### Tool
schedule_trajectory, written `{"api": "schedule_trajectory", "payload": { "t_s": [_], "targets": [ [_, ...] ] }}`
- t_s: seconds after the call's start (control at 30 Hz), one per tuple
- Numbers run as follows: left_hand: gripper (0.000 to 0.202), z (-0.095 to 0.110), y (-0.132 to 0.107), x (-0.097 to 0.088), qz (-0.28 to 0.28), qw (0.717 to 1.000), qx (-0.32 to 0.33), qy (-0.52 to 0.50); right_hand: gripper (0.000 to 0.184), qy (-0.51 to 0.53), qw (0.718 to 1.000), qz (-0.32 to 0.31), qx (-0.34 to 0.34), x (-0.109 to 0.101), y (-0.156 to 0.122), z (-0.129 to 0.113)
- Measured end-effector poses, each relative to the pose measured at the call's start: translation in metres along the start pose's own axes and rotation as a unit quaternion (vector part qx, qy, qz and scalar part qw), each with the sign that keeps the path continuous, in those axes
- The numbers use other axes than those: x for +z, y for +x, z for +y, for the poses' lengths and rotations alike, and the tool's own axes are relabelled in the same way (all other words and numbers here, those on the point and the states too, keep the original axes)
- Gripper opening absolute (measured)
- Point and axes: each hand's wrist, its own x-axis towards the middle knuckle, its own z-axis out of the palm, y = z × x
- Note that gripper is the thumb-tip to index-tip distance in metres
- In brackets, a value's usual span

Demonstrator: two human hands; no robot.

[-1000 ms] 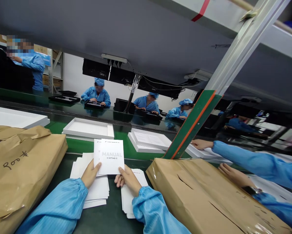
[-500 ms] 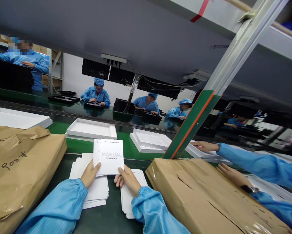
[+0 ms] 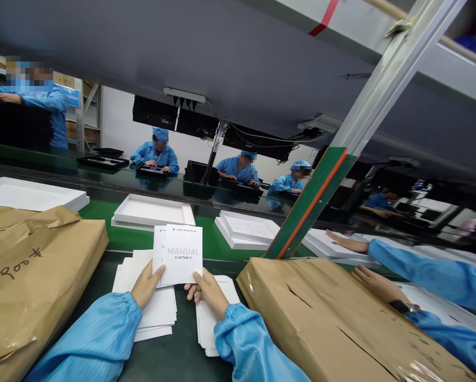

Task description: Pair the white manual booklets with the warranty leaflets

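Note:
A white manual (image 3: pixel 183 260) with grey print is held upright in front of me, overlapping a second white booklet (image 3: pixel 158 245) on its left. My left hand (image 3: pixel 147 281) is closed on the left lower side of the pair, thumb in front. With its thumb on the lower right corner, my right hand (image 3: pixel 209 292) pinches the manual, other fingers curled below. Under my left hand lies a fanned stack of white booklets (image 3: pixel 158 315). Another stack of white booklets (image 3: pixel 222 289) lies under my right hand, partly hidden by it.
Brown paper packages flank me, one at left (image 3: pixel 50 276) and one at right (image 3: pixel 313 302). White box trays (image 3: pixel 154 211) stand on the green conveyor (image 3: pixel 206 220) beyond. A slanted post (image 3: pixel 313 201) rises at right. A co-worker's arms (image 3: pixel 413 265) reach in from the right.
The white trays on the conveyor have shifted slightly to the right. My hands and the booklets stay nearly still. The co-worker's upper hand at right has moved slightly rightward.

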Motion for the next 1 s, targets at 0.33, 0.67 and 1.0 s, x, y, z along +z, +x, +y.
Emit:
{"api": "schedule_trajectory", "payload": {
  "t_s": [0.33, 0.67, 1.0],
  "targets": [
    [0.048, 0.000, 0.000, 0.000, -0.007, 1.000, -0.005, 0.013, 0.039, 0.019, 1.000, 0.005, -0.002, -0.001, 0.002, 0.003],
    [0.043, 0.005, -0.006, 0.007, -0.047, 0.998, -0.031, 0.039, 0.036, 0.039, 0.997, 0.053, -0.042, -0.002, 0.004, 0.005],
    [0.018, 0.003, -0.011, 0.010, -0.016, 0.996, -0.006, 0.092, 0.035, 0.064, 0.989, 0.109, -0.081, -0.003, 0.006, 0.005]
  ]
}}
